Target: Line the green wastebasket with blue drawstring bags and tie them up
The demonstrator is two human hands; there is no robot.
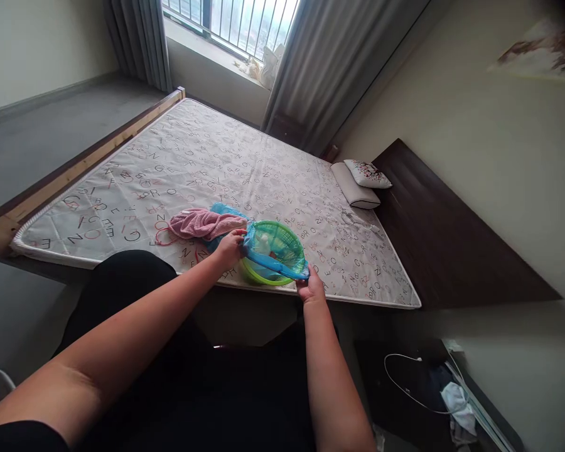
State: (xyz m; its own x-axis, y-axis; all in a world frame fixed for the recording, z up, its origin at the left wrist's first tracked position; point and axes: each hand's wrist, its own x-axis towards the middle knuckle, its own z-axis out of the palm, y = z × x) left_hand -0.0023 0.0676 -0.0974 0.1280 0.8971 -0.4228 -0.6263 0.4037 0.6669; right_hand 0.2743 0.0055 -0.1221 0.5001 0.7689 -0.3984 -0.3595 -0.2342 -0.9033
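A thin blue plastic bag (275, 266) is stretched across a green plastic basket (296, 242) at the mattress's near edge. My left hand (230, 250) pinches the bag's left end, and my right hand (312, 284) grips its right end beside the basket rim. Small light-coloured items show inside the basket, too blurred to name. Left of it lies a bunched pink cloth (202, 224) with a red cord, close to my left hand. More blue plastic shows behind the cloth.
The bare mattress (216, 157), printed with letters, rests in a wooden bed frame (117, 135). A bolster (355, 186) and a white cushion (367, 174) lie by the dark headboard (442, 238). A white cable (407, 392) and some cloths (459, 402) are at lower right.
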